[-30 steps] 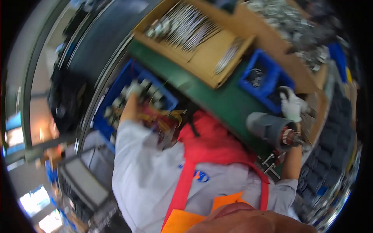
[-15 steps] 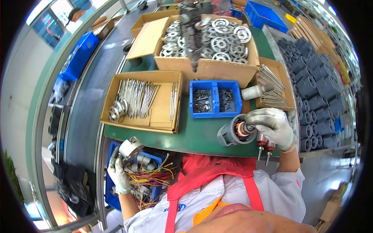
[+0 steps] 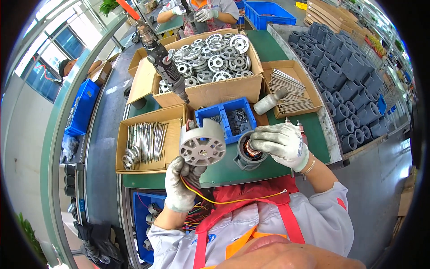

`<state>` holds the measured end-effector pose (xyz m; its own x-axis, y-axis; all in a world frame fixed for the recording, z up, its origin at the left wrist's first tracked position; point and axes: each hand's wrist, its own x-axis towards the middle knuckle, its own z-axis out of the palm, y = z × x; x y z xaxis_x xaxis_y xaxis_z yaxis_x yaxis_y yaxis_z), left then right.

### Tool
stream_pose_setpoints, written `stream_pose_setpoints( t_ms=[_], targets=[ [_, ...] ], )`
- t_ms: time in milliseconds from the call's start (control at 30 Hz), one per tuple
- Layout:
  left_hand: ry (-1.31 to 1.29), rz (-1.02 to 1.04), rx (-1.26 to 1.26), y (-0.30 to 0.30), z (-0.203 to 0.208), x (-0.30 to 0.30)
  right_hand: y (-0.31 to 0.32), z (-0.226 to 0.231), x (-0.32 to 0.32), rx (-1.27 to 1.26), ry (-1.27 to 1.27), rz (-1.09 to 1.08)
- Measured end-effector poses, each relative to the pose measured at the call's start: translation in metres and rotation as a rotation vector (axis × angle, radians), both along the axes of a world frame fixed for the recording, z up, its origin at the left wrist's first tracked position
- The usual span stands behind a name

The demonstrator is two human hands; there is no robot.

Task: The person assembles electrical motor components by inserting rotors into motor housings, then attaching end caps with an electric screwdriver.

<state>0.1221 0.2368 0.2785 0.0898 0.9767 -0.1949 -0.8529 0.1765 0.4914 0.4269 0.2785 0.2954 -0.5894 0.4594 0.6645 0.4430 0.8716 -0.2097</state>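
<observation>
Gloved, my left hand point(image 3: 180, 184) grips a grey motor end cap point(image 3: 203, 148) from below, its slotted round face turned toward me. From the cap trails a yellow wire point(image 3: 224, 202) with a ring terminal, along with a darker one. My right hand point(image 3: 282, 144), also gloved, bends its fingers over the mouth of a dark grey motor housing point(image 3: 246, 162) on the green bench. Inside shows the copper end of an armature point(image 3: 251, 149), pinched by those fingers; its tip is hidden. Just beyond that hand lie more armatures point(image 3: 301, 130), partly covered.
A power screwdriver point(image 3: 166, 62) hangs over a carton of metal rings point(image 3: 210, 94). Around are a blue divided tray point(image 3: 241, 136), boxes of rods point(image 3: 174, 169) point(image 3: 309, 107), and a grey cylinder point(image 3: 267, 104). A blue bin point(image 3: 142, 224) sits below. A co-worker's gloved hands point(image 3: 204, 15) show at the far side.
My left hand has risen from the blue bin with the end cap, up and right toward the housing. My right hand stays at the housing. The whole view has turned somewhat.
</observation>
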Motion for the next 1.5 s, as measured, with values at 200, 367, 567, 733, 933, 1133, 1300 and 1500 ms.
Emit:
stream_pose_setpoints(
  t_ms=[200,367,567,733,933,1133,1300,1500],
  targets=[
    [-0.240,-0.205,0.141,0.005,0.019,0.049,-0.016,0.005,0.017,-0.074,0.023,0.035],
    [-0.076,-0.476,0.237,-0.001,0.007,0.100,-0.025,0.005,-0.017,-0.190,0.561,-0.001],
    [0.575,-0.852,0.424,-0.014,-0.002,0.115,-0.022,-0.007,0.001,-0.303,0.716,0.056],
    [0.972,-0.589,1.176,0.009,0.016,0.112,-0.033,-0.006,0.011,-0.707,1.241,-0.033],
    [1.139,-0.058,1.002,0.026,-0.007,0.064,-0.020,-0.022,0.044,-1.039,1.376,0.034],
    [1.288,0.074,0.928,0.043,-0.029,0.072,-0.012,-0.034,0.037,-1.316,1.569,0.141],
    [1.413,0.056,1.080,0.057,-0.024,0.082,-0.010,-0.013,0.030,-0.870,0.948,-0.113],
    [1.377,-0.040,1.058,0.063,-0.022,0.090,-0.004,0.006,0.034,-0.523,0.377,-0.275]
  ],
)
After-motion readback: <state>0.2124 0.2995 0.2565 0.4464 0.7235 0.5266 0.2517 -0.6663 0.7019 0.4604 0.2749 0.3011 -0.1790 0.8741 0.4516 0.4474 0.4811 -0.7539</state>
